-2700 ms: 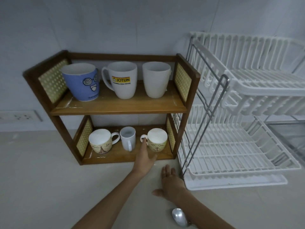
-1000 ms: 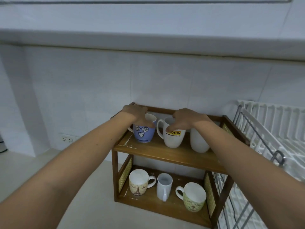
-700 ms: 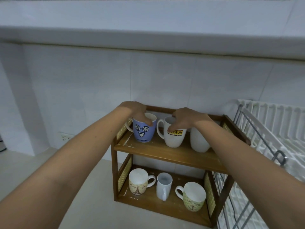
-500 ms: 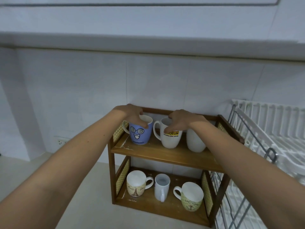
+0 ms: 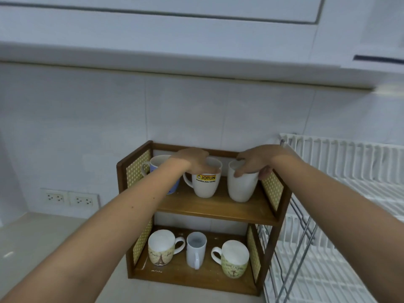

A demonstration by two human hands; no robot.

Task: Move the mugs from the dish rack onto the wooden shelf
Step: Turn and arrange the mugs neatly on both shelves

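Observation:
The two-tier wooden shelf (image 5: 218,209) stands against the tiled wall. On its upper board sit a blue face mug (image 5: 156,166), a white JOTUN mug (image 5: 204,185) and a plain white mug (image 5: 240,189). My left hand (image 5: 194,159) grips the JOTUN mug's rim from above. My right hand (image 5: 255,161) grips the plain white mug's rim. The lower board holds a cream Eiffel-tower mug (image 5: 161,248), a small white mug (image 5: 196,248) and a green-patterned mug (image 5: 235,259). My left forearm hides most of the blue mug.
A white two-tier dish rack (image 5: 341,193) with a metal frame stands right of the shelf, with no mugs visible in it. Two wall sockets (image 5: 70,199) are at the left above the pale counter (image 5: 43,237). A wall cabinet hangs overhead.
My left hand moved from the blue mug to the JOTUN mug's rim, and my right hand from the JOTUN mug to the plain white mug. The view shifted, putting the shelf further right.

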